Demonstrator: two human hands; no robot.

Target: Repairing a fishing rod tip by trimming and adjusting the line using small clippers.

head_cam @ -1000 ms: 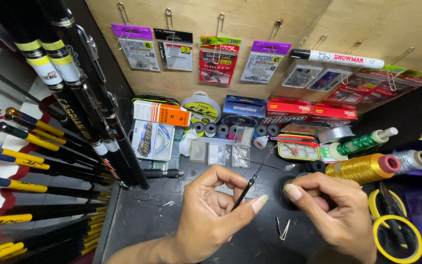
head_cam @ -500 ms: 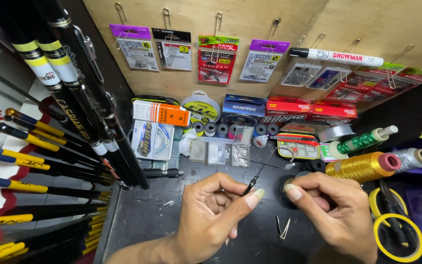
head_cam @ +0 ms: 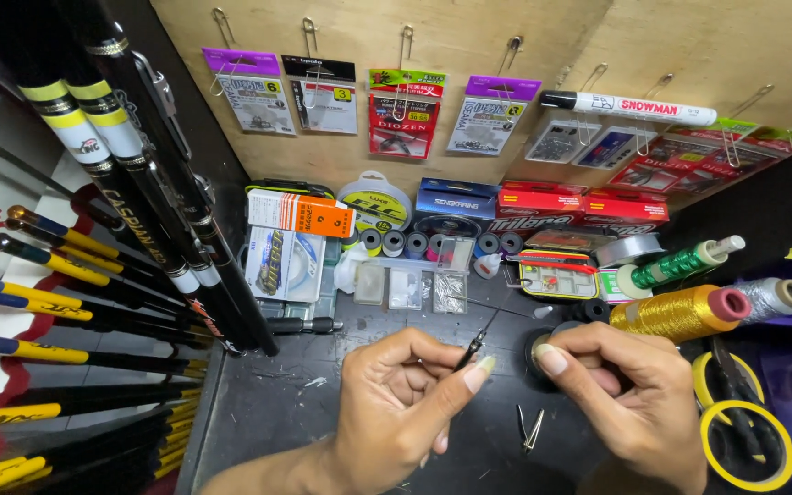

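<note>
Over the middle of the dark bench (head_cam: 268, 403), the left hand (head_cam: 396, 412) pinches a thin black rod tip (head_cam: 475, 345) while the right hand (head_cam: 625, 394) is curled beside it on something too fine to see, seemingly mid-rigging, which calls next for steady, fine fingertip control.

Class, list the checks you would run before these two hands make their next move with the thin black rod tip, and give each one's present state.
1. Left hand pinches the rod tip: ok.
2. Right hand close beside it: ok.
3. Thread between the hands: cannot tell.
4. Small clippers on the bench, in reach: ok.
5. Gold thread spool nearby: ok.
6. Scissors at the right: ok.
</note>
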